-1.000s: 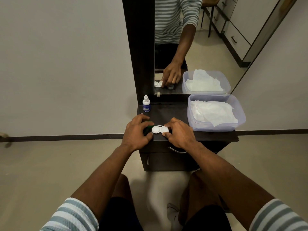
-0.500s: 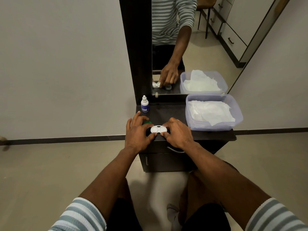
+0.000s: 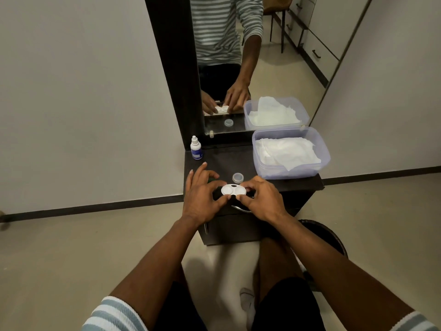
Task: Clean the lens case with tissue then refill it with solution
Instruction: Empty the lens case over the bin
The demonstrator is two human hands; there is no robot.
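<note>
Lens case (image 3: pixel 233 189) sits at the front edge of the dark counter (image 3: pixel 222 161), pinched from both ends: left hand (image 3: pixel 200 199) and right hand (image 3: pixel 261 199) each nip it with thumb and fingertips. Looks like light, stiff, slick plastic, so I'd hold it by the rim, not the wells. Compared with half a second ago, a clear cap (image 3: pixel 238 177) now sits just behind it, uncovered, and the left fingers are more curled. Solution bottle (image 3: pixel 196 151) and tissue tub (image 3: pixel 290 174) untouched
</note>
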